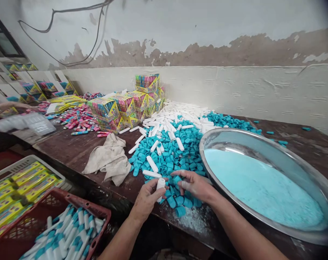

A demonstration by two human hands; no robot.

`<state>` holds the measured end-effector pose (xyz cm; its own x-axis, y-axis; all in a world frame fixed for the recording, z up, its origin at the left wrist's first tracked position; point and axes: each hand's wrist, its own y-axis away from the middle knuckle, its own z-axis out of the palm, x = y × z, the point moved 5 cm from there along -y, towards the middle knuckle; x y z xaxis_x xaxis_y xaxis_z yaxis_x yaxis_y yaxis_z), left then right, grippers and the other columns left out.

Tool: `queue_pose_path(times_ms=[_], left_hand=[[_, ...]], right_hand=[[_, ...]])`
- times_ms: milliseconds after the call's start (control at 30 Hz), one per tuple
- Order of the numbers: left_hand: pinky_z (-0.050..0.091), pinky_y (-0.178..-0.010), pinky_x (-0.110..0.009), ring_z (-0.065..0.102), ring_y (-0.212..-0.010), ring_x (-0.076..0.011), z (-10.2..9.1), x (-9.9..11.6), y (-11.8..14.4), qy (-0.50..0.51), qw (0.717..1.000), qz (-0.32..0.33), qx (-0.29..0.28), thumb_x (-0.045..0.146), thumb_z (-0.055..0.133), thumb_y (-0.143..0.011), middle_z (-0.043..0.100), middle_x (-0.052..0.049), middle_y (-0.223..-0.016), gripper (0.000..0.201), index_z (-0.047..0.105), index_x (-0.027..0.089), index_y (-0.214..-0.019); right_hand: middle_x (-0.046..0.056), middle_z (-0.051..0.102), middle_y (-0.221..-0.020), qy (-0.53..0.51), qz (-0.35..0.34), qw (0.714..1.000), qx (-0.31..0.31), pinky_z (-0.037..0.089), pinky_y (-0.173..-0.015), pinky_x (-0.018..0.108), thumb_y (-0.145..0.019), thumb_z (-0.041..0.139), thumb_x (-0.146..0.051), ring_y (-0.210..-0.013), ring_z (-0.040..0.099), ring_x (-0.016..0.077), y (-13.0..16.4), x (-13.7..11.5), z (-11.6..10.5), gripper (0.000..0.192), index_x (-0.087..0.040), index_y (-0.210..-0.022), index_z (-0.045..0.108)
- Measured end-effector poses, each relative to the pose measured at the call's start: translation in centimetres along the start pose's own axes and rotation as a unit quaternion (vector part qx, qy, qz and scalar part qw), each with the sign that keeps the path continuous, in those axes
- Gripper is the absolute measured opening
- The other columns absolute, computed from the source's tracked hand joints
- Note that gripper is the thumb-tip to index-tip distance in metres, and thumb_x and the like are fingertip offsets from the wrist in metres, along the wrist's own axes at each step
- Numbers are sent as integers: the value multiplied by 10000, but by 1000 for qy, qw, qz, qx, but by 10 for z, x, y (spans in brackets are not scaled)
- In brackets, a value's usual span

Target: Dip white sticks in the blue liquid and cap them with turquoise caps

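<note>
Where the near edge of the desk (71, 151) is seen from above, these things are shown:

Left hand (146, 196): closed around a white tube (160, 186), which is held upright just above the desk edge, its open top turned up.

Right hand (195, 185): laid palm down, fingers loosely spread, on the near fringe of the blue caps (177, 159); whether a cap is pinched under the fingers cannot be told.

White tube: gripped at its lower part by the left hand, just beside the fingertips of the right hand.

Blue caps: heaped in a broad pile on the desk between the cloth and the basin, with loose white tubes (180, 112) scattered over them and massed behind.

Metal basin (288, 159): set at the right of the desk, touching the cap pile, and partly filled with pale blue powder (261, 187).

Spilt powder: a whitish dusting is seen on the desk edge below the right hand.

Cloth (109, 159): a crumpled beige rag is left on the desk to the left of the caps.

Packed boxes (126, 106): colourful packets are stacked at the back of the desk, near the wall.

Red crate (99, 213): placed below the desk at the lower left and filled with white tubes capped in blue.

White crate (23, 162): stood beside the red one, holding yellow packets.

Another person's hand (7, 108): seen at the far left edge, well apart.
</note>
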<state>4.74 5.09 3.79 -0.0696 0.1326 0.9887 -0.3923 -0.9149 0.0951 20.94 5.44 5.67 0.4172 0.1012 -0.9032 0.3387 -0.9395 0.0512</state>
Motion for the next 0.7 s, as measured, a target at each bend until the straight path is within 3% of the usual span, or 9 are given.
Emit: queue_pose_path(times_ms=[100,167,333,467,633,700], left_hand=[[430,-619,-240,546,-678,-146,13,1,3,-9,998,-6,-54,328,636,-695,623,-49,-855,421,597,157,-1077],[428,-651,-241,542,-740,-160,20,-1,5,-19,997,1,-78,307,651,-682,615,-41,-863,392,617,164,-1045],[420,-575,-225,562,-701,-169,25,-16,7,83,994,-35,-65,335,671,-664,597,-43,-778,304,648,135,-892],[445,-597,-244,568,-674,-161,28,-22,9,180,981,-47,-56,319,698,-636,583,-38,-770,249,641,133,-792],[452,-656,-270,573,-721,-183,27,-15,16,80,992,-44,-84,343,680,-656,618,-49,-786,311,655,135,-885],[452,-678,-275,571,-762,-194,19,-12,19,34,996,-40,-75,344,665,-672,635,-57,-829,366,639,148,-980]], right_hand=[[83,603,-1037,157,-44,985,59,422,-840,351,-674,476,-79,-933,556,199,15,-8,8,491,-165,-1154,531],[95,563,-1113,203,-51,975,80,406,-873,355,-674,473,-67,-988,525,204,23,-13,13,551,-172,-1214,474],[72,584,-948,193,-67,968,148,469,-736,299,-722,491,-121,-760,554,158,38,-18,16,474,-161,-1193,455],[76,597,-899,194,-58,962,183,471,-718,318,-737,527,-195,-783,557,183,45,-15,18,293,-158,-1028,530],[56,614,-852,187,-93,964,162,462,-702,275,-824,437,-201,-793,570,165,48,-17,23,163,-187,-911,574],[53,617,-835,210,-71,964,150,461,-698,270,-829,434,-191,-785,576,166,47,-15,18,177,-190,-890,601]])
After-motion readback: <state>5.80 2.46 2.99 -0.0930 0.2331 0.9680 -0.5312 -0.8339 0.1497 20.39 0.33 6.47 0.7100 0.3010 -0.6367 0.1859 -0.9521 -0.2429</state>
